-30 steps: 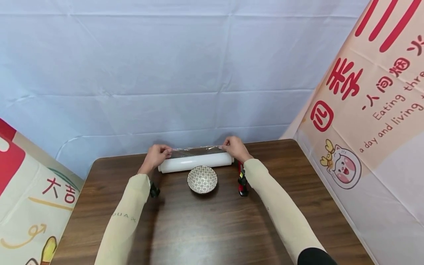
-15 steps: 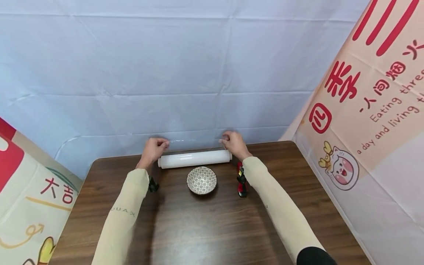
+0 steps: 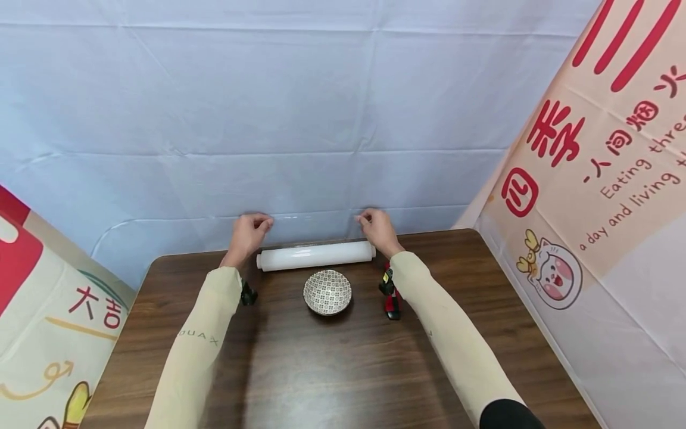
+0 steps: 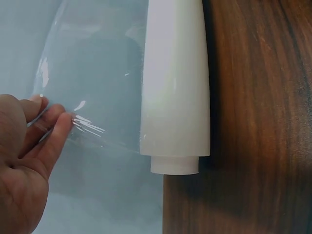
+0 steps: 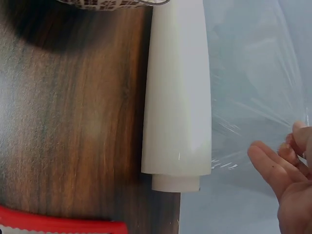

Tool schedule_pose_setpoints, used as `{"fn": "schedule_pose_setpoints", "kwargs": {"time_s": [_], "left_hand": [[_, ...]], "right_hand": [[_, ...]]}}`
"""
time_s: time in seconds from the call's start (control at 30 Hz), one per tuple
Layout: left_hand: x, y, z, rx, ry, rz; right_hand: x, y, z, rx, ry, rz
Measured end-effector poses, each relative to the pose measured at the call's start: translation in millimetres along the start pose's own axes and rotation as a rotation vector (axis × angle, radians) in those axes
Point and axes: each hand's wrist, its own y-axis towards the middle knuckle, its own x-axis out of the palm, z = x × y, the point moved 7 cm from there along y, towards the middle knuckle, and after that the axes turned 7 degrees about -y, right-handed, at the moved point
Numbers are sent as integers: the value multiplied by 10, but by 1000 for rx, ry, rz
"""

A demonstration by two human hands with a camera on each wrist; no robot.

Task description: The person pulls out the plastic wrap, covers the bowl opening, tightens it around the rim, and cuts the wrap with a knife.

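Observation:
A white roll of cling film (image 3: 316,256) lies at the far edge of the table, and a clear sheet of its film (image 4: 97,73) stretches up and away from it. My left hand (image 3: 248,235) pinches one corner of the sheet between thumb and fingers, beyond the roll's left end. At the other corner, my right hand (image 3: 378,230) pinches the film the same way; its fingertips (image 5: 258,148) show next to creased plastic. Both hands are above the far edge, apart from the roll. A patterned round bowl (image 3: 327,292) stands just in front of the roll.
To the right of the bowl lies a red object (image 3: 393,305), partly hidden by the right wrist; up close, this red strip (image 5: 63,222) has a pale toothed edge. Behind the wooden table (image 3: 321,369) hangs a pale cloth (image 3: 241,119), close to the hands.
Both hands have risen and moved farther away, drawing more film off the roll. The roll has shifted slightly toward the far edge; the bowl has stayed in place.

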Motion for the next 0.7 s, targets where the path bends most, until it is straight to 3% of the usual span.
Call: {"fn": "schedule_pose_setpoints", "kwargs": {"time_s": [0.37,0.7], "left_hand": [[-156,-3,171,59,1,95],[-231,5,300,98,4,130]], "right_hand": [[-133,-14,-183,-70,26,206],[-215,-7,-256,-108,67,279]]}}
